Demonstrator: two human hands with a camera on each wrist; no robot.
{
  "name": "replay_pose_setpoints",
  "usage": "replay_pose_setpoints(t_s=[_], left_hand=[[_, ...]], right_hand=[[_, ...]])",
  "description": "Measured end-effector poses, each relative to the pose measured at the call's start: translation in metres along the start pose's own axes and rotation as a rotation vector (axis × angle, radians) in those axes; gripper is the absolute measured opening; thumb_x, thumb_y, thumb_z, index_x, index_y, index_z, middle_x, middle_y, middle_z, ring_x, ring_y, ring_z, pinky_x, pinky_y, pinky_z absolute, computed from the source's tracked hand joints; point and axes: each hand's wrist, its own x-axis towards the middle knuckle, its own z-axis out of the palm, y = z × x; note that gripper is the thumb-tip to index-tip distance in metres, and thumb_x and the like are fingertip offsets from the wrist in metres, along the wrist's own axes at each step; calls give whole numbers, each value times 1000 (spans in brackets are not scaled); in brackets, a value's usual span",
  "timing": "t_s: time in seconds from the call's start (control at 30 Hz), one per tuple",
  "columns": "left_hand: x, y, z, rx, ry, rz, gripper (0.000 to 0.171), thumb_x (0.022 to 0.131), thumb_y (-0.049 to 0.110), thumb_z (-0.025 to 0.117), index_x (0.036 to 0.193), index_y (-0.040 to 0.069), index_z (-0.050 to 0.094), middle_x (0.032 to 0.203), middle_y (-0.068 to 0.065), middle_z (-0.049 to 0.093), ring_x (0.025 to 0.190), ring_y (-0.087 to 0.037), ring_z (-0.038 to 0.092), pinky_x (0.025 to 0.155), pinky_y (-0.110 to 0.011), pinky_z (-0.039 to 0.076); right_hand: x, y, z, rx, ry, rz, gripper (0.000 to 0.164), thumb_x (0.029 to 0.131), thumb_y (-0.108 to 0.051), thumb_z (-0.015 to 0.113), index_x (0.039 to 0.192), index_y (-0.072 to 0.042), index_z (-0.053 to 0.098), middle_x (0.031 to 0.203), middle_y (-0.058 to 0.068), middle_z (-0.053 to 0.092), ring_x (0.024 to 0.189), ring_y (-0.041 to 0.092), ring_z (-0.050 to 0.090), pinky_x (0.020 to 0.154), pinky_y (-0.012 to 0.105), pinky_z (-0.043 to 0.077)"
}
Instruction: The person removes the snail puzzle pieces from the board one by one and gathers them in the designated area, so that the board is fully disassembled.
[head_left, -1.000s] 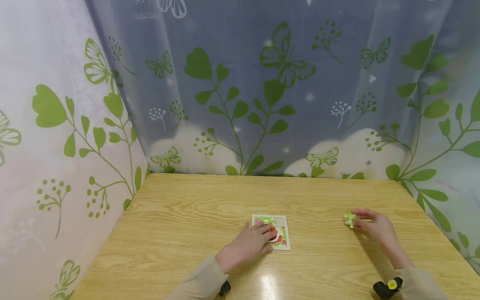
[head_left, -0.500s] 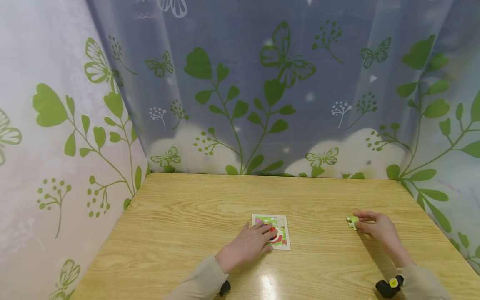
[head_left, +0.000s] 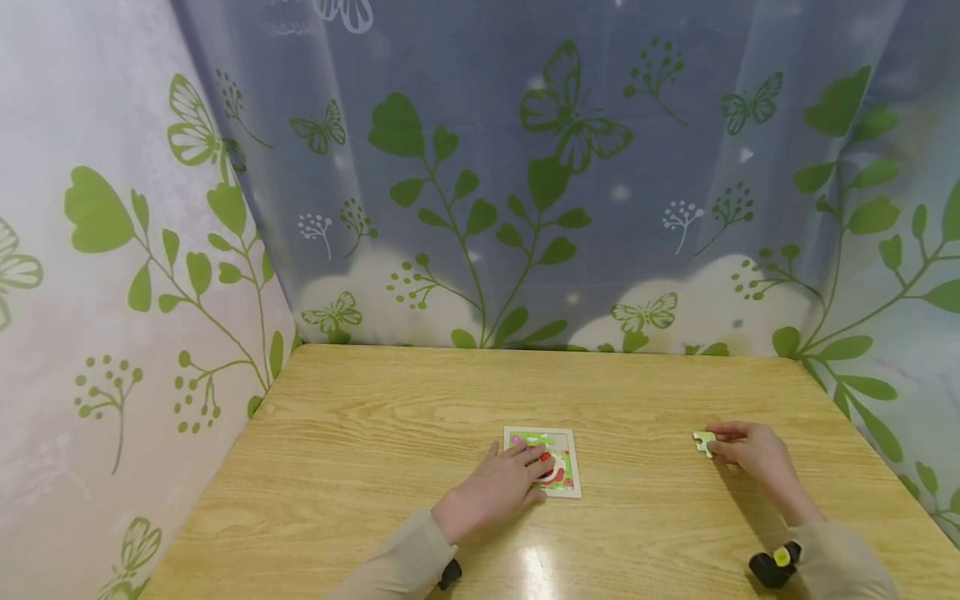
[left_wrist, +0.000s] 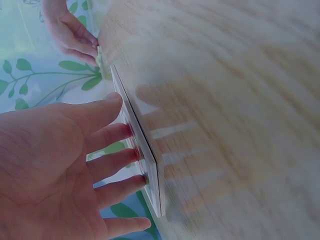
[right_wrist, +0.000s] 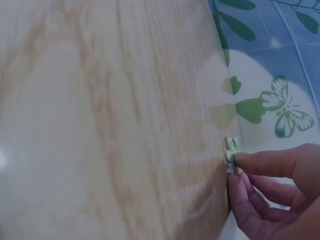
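Note:
A square jigsaw puzzle board with a pale frame lies flat near the table's middle, its picture green, red and white. My left hand rests on it with fairly straight fingers spread over the picture, hiding its left part. In the left wrist view the fingertips touch the board's face. To the right, my right hand pinches a small green and white puzzle piece between thumb and fingers. The right wrist view shows this piece held close to the tabletop, partly hidden by the fingers.
The wood-grain table spreads around both hands. A curtain printed with leaves and butterflies stands along its back edge and sides. A black strap device sits at the right wrist.
The puzzle piece has turned in my right hand's fingers, and that hand has shifted slightly to the right. My left hand has stayed on the board.

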Motion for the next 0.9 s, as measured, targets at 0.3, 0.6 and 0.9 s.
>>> replay_pose_setpoints(t_s=[0.3, 0.6, 0.9], left_hand=[[0, 0, -1, 0, 1, -1, 53, 102, 42, 57, 152, 24, 49, 159, 3, 42, 146, -23, 40, 115, -57, 37], [2, 0, -3, -23, 3, 8, 52, 103, 41, 56, 152, 24, 49, 159, 1, 42, 146, -23, 39, 115, -59, 36], [0, -1, -1, -14, 16, -9, 53, 102, 44, 57, 152, 26, 49, 153, -8, 45, 140, -27, 47, 116, -59, 35]], right_hand=[[1, 3, -2, -23, -10, -18, 38, 92, -9, 71, 120, 15, 64, 97, 17, 75, 67, 0, 64, 54, 24, 51], [-1, 0, -4, 7, 9, -12, 36, 100, -12, 60, 123, 16, 61, 114, 32, 68, 71, 7, 69, 59, 24, 56], [-8, -15, -2, -12, 71, -68, 39, 103, -21, 59, 125, 12, 62, 115, 30, 66, 74, 10, 68, 63, 24, 58]])
